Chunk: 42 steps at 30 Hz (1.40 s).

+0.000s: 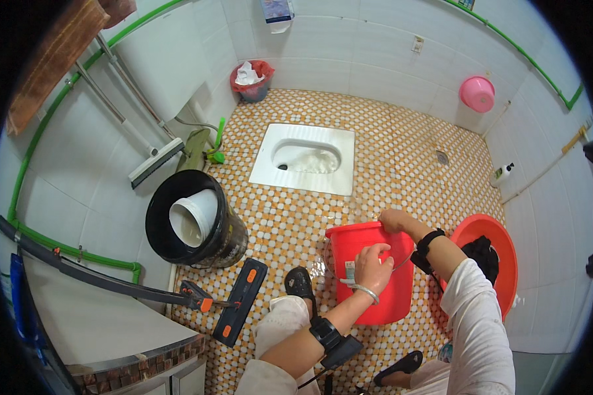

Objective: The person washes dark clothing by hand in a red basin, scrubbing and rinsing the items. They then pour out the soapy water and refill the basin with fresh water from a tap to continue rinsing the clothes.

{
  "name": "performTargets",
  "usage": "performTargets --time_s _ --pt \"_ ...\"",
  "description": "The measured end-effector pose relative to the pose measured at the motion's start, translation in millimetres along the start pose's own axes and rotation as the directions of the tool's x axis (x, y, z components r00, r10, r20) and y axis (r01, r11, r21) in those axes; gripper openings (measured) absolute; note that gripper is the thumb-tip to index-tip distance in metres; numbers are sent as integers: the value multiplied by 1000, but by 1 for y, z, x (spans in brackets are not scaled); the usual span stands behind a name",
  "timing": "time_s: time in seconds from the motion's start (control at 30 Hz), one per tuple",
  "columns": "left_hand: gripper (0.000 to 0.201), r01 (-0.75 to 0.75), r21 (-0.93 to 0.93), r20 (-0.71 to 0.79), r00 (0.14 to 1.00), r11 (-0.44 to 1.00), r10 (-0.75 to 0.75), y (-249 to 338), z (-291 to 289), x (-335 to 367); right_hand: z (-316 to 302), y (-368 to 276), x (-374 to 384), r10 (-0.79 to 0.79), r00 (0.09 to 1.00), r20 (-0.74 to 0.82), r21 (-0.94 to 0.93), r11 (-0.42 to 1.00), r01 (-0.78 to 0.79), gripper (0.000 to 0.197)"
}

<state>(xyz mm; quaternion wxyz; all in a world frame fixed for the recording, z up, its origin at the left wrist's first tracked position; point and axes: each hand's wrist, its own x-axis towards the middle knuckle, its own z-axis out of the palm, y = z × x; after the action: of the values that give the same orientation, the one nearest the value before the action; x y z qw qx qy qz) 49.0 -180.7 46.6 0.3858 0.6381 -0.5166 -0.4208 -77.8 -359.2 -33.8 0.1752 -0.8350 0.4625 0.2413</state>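
Note:
A red bucket (389,299) is tipped on the tiled floor, its mouth turned away from me toward the white squat toilet (260,161). My right hand (394,220) is closed around the bucket's far rim. Over the bucket's near side is my left hand (370,271), fingers bent and apart, with a bangle at the wrist. The bucket's thin wire handle passes close to those fingers; whether they touch it, I cannot tell. Whitish, foamy liquid (319,161) lies in the toilet bowl. The bucket's inside is hidden from view.
An orange-red basin (512,273) holding dark cloth stands at right. At left are a black bucket (234,237) with a white pail (204,210) inside, a flat mop (240,303) and a squeegee (155,164). A lined trash bin (260,89) sits in the far corner.

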Motion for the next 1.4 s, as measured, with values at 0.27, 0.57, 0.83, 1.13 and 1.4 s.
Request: performTargets --time_s 0.27,0.57,0.83,1.13,1.4 --pt "25 22 -14 -13 1000 1000 -22 -2 -6 5 -25 -34 35 -117 977 177 -231 960 157 21" --pt "27 -26 -325 -213 976 945 -47 -2 -15 16 -49 -51 94 -164 974 155 -265 943 201 23" --pt "29 296 -704 18 916 646 -400 -11 -21 30 -64 -38 107 -131 991 38 -218 966 136 23" --pt "29 365 -732 73 882 576 -466 -11 -25 31 -63 -48 127 -150 989 -2 -181 972 147 22" --pt "28 377 -701 76 883 606 -462 -10 -29 31 -68 -63 119 -164 986 21 -229 959 165 23"
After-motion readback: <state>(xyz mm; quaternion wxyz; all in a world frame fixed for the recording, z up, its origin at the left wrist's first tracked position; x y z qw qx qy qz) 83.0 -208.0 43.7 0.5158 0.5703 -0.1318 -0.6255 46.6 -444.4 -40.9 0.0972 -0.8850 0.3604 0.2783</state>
